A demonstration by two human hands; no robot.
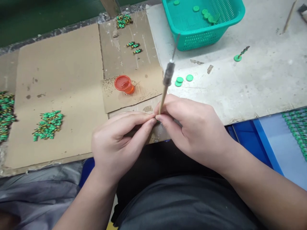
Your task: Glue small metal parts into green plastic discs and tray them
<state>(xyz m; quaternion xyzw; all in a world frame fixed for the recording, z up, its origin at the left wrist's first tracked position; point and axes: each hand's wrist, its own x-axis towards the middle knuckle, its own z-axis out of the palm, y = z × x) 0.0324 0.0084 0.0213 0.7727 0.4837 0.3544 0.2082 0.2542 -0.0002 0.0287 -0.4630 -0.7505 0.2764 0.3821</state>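
Observation:
My right hand pinches a thin wooden stick between thumb and fingers. The stick points up and away, with a dark sleeve near its top and a fine needle-like tip. My left hand is closed in a pinch, its fingertips meeting those of the right hand at the table's front edge. Whatever lies between the left fingertips is hidden. Beyond the hands are a small red cup with liquid in it, and a few flat green discs.
A teal basket with green discs inside stands at the back. Small green, black and yellow figures lie on cardboard, in a heap and a few loose ones. One green disc bears an upright dark piece.

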